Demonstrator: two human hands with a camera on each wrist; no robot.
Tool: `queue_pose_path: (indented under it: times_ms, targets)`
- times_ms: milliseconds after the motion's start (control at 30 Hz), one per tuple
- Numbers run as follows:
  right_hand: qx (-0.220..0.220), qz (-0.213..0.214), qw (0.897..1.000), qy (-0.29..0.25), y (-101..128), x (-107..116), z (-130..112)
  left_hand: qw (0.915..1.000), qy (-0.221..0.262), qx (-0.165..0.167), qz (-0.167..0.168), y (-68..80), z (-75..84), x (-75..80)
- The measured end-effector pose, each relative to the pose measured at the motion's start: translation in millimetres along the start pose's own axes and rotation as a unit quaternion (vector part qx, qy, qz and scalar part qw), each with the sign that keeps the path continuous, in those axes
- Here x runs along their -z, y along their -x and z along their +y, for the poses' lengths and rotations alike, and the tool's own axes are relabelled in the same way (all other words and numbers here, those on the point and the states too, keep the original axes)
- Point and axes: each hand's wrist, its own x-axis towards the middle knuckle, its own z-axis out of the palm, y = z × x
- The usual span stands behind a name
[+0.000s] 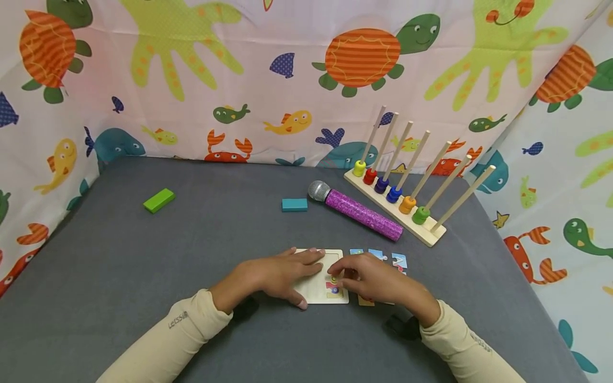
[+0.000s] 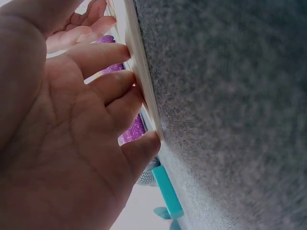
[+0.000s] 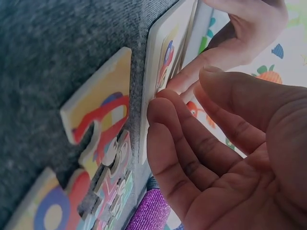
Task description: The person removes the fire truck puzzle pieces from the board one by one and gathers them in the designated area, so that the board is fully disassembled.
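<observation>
A pale wooden puzzle board [image 1: 315,291] lies flat on the table, and one picture piece [image 1: 331,290] sits in its lower right corner. My left hand [image 1: 282,274] rests across the board's left part with spread fingers, its fingertips on the frame, as the left wrist view shows. Over the board's right side is my right hand [image 1: 371,276]. In the right wrist view its loosely bent fingers [image 3: 160,112] touch the board near the placed piece, while the thumb stands apart and nothing is pinched. Loose puzzle pieces [image 3: 108,110] lie right of the board, partly hidden under that hand.
Behind the board lie a purple glitter microphone [image 1: 364,214] and a teal block [image 1: 294,205]. A wooden peg stand [image 1: 390,207] with coloured rings is at the back right. A green block [image 1: 159,200] lies far left. A patterned cloth [image 1: 297,85] hangs behind the table.
</observation>
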Motion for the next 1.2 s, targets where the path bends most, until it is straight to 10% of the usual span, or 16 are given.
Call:
queue_pose_path:
  times_ms: [1200]
  targets:
    - [0.043,-0.018,0.999,-0.016,1,-8,-11,0.9999,0.015,0.001,0.006,-0.2,-1.3,-4.7]
